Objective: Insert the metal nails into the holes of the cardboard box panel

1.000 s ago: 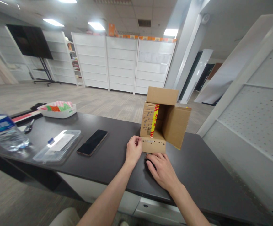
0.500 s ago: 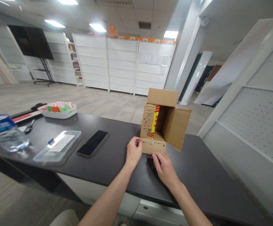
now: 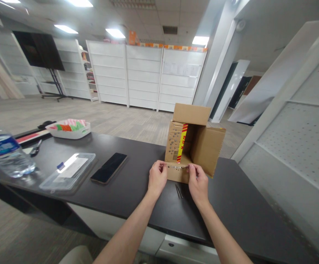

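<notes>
An open cardboard box (image 3: 207, 150) stands on the dark table, its flaps folded outward. Small holes and round silver nail heads run in a row along its lower front flap (image 3: 177, 176). My left hand (image 3: 157, 178) is closed in a pinch at that flap's left edge. Between the thumb and fingers of my right hand (image 3: 198, 183) is a thin dark nail (image 3: 185, 167), pointing left across the top of the flap. A few more thin nails (image 3: 178, 191) lie on the table below the flap. More silver heads dot the box's left side.
Left of the box lie a black phone (image 3: 109, 168) and a clear plastic case (image 3: 68, 172). A water bottle (image 3: 7, 154) and a white basket (image 3: 70, 134) with colourful contents stand farther left. A white perforated panel (image 3: 299, 146) rises at the right.
My right hand has lifted from the nails on the table up to the flap, now with one nail in its fingers. My left hand stays at the flap's left edge.
</notes>
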{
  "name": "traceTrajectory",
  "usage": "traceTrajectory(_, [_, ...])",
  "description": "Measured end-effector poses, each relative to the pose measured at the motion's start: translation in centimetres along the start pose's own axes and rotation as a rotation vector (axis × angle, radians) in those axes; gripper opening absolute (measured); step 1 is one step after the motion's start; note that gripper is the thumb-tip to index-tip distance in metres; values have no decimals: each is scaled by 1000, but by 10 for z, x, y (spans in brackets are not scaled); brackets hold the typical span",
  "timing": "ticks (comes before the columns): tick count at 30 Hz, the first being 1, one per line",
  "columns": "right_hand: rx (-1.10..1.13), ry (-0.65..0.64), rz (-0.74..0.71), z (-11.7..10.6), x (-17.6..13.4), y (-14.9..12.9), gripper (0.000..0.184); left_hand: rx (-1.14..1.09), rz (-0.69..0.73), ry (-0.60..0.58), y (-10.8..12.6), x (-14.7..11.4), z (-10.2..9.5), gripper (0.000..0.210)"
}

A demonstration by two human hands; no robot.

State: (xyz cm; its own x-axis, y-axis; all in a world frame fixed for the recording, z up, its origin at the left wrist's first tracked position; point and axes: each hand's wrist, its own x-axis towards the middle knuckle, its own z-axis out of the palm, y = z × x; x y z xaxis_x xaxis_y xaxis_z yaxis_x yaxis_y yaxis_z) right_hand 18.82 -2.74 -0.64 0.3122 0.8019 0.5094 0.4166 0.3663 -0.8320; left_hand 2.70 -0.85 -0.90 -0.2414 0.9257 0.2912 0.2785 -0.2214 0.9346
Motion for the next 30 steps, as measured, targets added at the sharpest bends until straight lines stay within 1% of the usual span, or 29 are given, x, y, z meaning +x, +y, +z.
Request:
traceTrajectory(7, [-11, 68, -15, 4, 0, 9, 43, 17, -7, -8, -1, 0, 1, 13])
traceTrajectory(14, [-22, 65, -24, 6, 0, 11, 41, 15, -7, -7, 1, 0, 0, 13])
traceTrajectory(19, [-41, 50, -64, 7, 0, 12, 38, 0, -2, -1, 0, 0, 0, 13])
traceTrajectory(21, [-60, 41, -102, 7, -1, 12, 36, -1, 3, 2, 0, 0, 1, 13])
traceTrajectory(27, [-130, -19, -293, 9, -1, 8, 27, 27, 1, 0, 1, 0, 0, 13])
traceTrajectory(30, [-183, -48, -363, 9, -1, 7, 24, 32, 2, -3, 1, 0, 0, 13])
